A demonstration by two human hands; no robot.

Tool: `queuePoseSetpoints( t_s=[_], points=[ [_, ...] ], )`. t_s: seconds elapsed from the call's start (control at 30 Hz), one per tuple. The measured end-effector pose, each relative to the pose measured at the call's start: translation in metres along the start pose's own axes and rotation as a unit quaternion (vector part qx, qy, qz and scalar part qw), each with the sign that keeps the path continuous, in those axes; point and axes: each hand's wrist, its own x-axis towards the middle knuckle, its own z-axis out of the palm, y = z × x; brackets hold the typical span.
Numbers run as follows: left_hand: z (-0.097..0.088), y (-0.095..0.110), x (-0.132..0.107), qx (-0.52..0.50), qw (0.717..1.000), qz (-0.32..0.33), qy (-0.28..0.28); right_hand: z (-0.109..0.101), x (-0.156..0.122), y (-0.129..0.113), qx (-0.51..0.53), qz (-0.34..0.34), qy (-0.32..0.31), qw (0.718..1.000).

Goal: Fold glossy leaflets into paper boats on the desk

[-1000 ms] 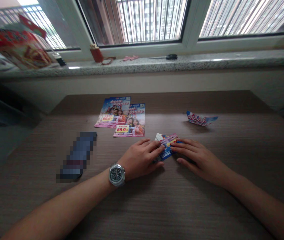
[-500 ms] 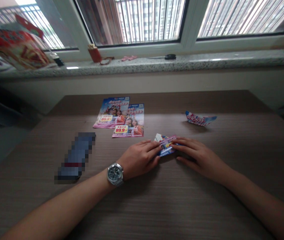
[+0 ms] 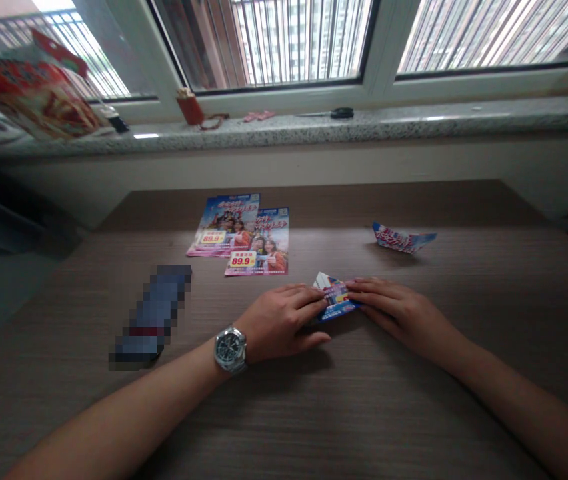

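A folded flyer (image 3: 337, 303) in blue, pink and white lies on the wooden table between my hands, with a pale pointed corner sticking up at its far left. My left hand (image 3: 284, 319), a steel watch on its wrist, rests its outstretched fingers on the left end, the thumb spread away from the paper. At the right end, my right hand (image 3: 397, 308) has its fingers over the paper and its thumb close under the near edge, pinching it. Part of the flyer is hidden beneath the fingers. Beyond my right hand stands a folded paper boat (image 3: 404, 239) of similar print.
Flat flyers (image 3: 259, 250) lie overlapped at the back left of the table (image 3: 284, 413). A pixelated dark, phone-like slab (image 3: 154, 313) is on the left. On the stone windowsill are scissors (image 3: 339, 113), a red-brown container (image 3: 191, 108) and a snack bag (image 3: 39, 93).
My left thumb has swung away from the flyer toward me. The flyer has shifted slightly right and nearer, and my right fingers have moved closer together at its right end.
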Motion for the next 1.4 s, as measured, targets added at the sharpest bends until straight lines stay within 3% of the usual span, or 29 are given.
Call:
queuePoseSetpoints(
  t_s=[0.4, 0.73, 0.93, 1.07, 1.3, 1.4],
  points=[
    [-0.004, -0.006, 0.001, 0.046, 0.999, -0.008, -0.009, -0.004, -0.001, -0.001, 0.025, 0.012, 0.007, 1.0],
    [-0.007, -0.001, -0.001, -0.02, 0.995, -0.039, 0.087, -0.01, -0.002, -0.005, 0.03, 0.015, 0.049, 0.998],
    [-0.011, 0.005, 0.005, -0.119, 0.977, -0.104, 0.144, -0.018, 0.001, -0.017, 0.078, 0.065, 0.09, 0.991],
    [-0.012, 0.009, 0.008, -0.17, 0.96, -0.152, 0.164, -0.018, -0.001, -0.019, 0.116, 0.116, 0.081, 0.983],
    [-0.002, 0.002, 0.006, -0.155, 0.956, -0.22, 0.116, -0.006, -0.001, -0.015, 0.143, 0.211, 0.042, 0.966],
    [0.002, -0.003, 0.006, -0.122, 0.963, -0.214, 0.109, -0.003, 0.0, -0.013, 0.135, 0.223, 0.033, 0.965]
  ],
)
